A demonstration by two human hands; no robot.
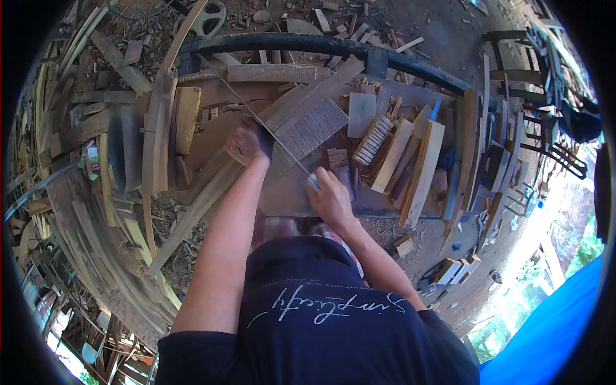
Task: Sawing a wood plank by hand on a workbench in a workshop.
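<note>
One right hand [332,197] clenches a long, thin metal tool [292,154] at frame centre. The left hand [248,142] touches a brown wooden plank [212,190], its grip unclear.

The thin bar [257,118] is grey, the shirt [333,343] near-black with white lettering, the shorts [280,228] reddish plaid.

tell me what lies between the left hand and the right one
In the head view, part of a long thin tool slants between the left hand and right hand, which grips its handle.
</note>
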